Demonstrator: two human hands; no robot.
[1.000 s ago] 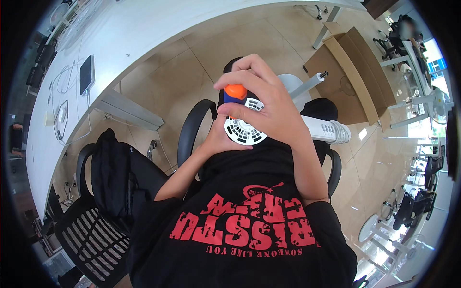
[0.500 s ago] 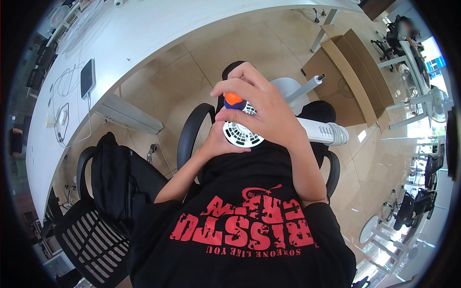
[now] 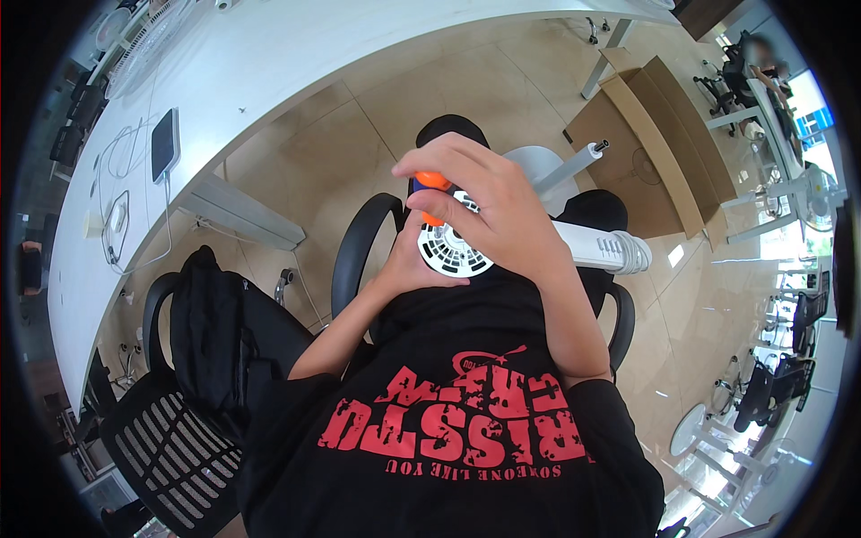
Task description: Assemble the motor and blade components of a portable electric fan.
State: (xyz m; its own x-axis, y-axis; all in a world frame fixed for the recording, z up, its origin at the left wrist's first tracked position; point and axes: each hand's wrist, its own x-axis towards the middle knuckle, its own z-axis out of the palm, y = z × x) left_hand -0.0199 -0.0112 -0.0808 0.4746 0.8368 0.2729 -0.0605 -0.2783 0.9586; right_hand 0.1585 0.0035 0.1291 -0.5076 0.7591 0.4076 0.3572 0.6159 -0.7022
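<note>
My right hand grips the orange and dark blue handle of what looks like a screwdriver, thumb and fingers curled round it. Its shaft and tip are hidden. Just below lies the round, slotted white housing of a fan, above my lap. My left hand is wrapped round the housing's left side and underside, with most of its fingers out of sight. A white fan column with a coiled white cord reaches out to the right, across my thigh.
Behind it stands a white base with an upright pole. An opened cardboard box sits on the tiled floor. A white table curves along the left, bearing a phone and cables. A mesh chair with a black bag is at left.
My right hand has turned about the screwdriver handle, the thumb shifting and more orange showing between the fingers. My left hand and the housing stay nearly where they were.
</note>
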